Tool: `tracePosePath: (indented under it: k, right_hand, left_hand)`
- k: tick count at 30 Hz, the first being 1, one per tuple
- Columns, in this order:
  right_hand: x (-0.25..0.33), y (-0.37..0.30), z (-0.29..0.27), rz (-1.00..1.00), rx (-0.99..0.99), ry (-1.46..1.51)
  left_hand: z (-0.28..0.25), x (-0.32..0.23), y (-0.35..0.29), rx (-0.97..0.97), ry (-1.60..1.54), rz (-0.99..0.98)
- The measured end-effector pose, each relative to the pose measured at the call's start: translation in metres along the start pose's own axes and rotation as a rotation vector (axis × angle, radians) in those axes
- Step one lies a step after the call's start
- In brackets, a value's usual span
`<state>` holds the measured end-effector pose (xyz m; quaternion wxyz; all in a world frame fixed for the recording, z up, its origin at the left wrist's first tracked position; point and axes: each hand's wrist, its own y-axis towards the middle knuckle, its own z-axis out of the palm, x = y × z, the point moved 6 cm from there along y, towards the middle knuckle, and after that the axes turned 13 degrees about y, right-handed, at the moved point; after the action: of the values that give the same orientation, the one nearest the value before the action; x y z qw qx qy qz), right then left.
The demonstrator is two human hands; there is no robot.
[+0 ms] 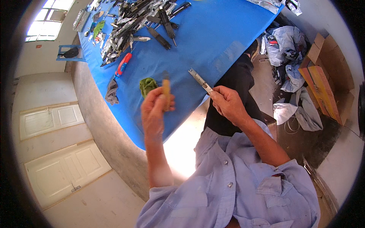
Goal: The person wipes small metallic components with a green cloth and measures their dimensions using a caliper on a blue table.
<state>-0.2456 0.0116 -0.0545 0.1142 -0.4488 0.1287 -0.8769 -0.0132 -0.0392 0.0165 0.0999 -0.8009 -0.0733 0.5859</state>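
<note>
While I am watching through the head camera, the left hand (pixel 155 108) is gripping a yellow-handled tool (pixel 166 93) upright, its dark upper end blurring. The right hand (pixel 229 103) is pinching a slim metal part (pixel 200 80) between thumb and fingers, and that part is pointing up and leftward over the near side of the desk (pixel 213 34). Tool and part are standing apart.

The desk is showing a bright blue top, with paler scuffs toward its right edge. Just beyond the left hand, a crumpled green cloth (pixel 147 86) is lying on it. Further left, a red-and-blue handle (pixel 123 64) is resting near a grey cloth (pixel 112 92) at the desk's left edge; I cannot tell whether they are touching. Across the far end, a heap of metal and black parts (pixel 133 26) is spreading.

Around the desk, I am seeing a pale room. Light is coming through a barred window (pixel 45 19) at the upper left, and a blue chair (pixel 59 53) is standing below it, carrying something black. Along the left wall, a panelled white door (pixel 68 167) is showing its handle. To the right, crumpled plastic bags (pixel 285 45) are lying in a pile on the floor beside an open cardboard box (pixel 323 91).
</note>
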Motion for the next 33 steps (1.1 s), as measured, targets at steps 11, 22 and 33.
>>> tracePosePath:
  k: [11,22,33]
  right_hand:
    - [-0.008,0.002,-0.001,0.010,0.003,0.086]
    - [-0.013,0.007,-0.002,-0.098,-0.054,-0.017]
    - [-0.010,0.007,-0.003,-0.156,-0.090,-0.157]
  left_hand:
    - [0.055,0.003,0.010,-0.035,0.383,0.125]
    - [0.060,0.003,0.008,-0.107,0.424,0.156]
    - [0.062,0.001,0.007,-0.143,0.486,0.252]
